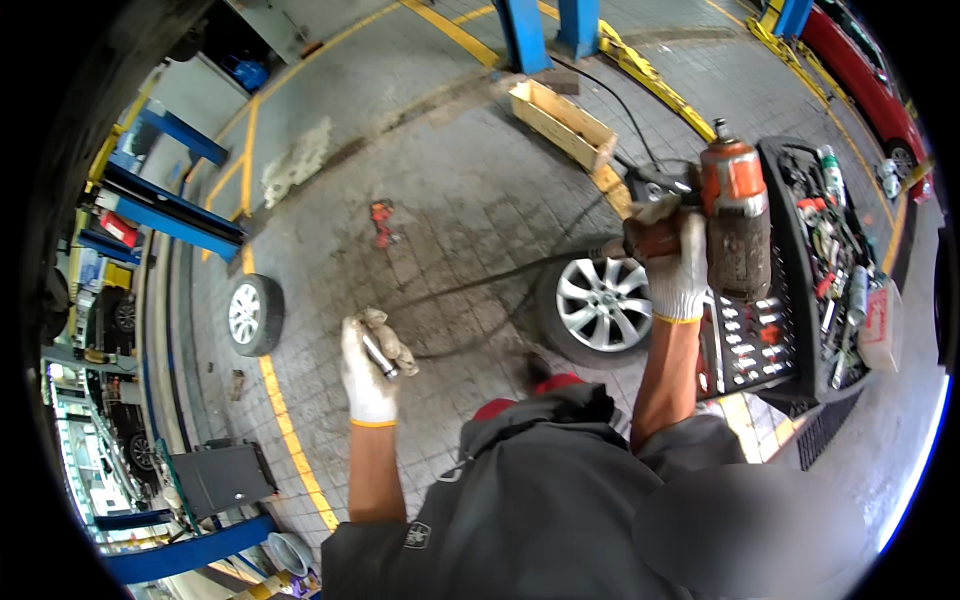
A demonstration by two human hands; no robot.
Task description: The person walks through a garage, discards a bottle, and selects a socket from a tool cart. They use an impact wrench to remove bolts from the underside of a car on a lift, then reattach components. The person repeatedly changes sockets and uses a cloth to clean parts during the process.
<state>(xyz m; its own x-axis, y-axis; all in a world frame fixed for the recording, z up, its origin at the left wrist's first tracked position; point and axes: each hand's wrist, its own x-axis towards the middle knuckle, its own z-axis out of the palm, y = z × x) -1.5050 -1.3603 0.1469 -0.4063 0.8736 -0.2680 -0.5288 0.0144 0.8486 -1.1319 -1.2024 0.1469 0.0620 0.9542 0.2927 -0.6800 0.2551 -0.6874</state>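
Note:
My right hand (683,265), in a white work glove, is closed round the handle of an orange and grey air impact wrench (738,215). The wrench is raised, its square drive pointing up and away from me. From its handle a dark air hose (490,274) runs off to the left and loops over the floor. My left hand (362,378), gloved as well, is held out low on the left, with a shiny metal socket (378,354) gripped between its fingers and palm. Below the right forearm lies a wheel (603,305) with silver spokes.
An open black tool case (815,250) full of tools stands at the right, with a socket tray (755,345) beside it. A wooden box (563,125) lies ahead near a blue lift post (522,35). Another wheel (246,314) and a red tool (381,222) rest on the tiled floor.

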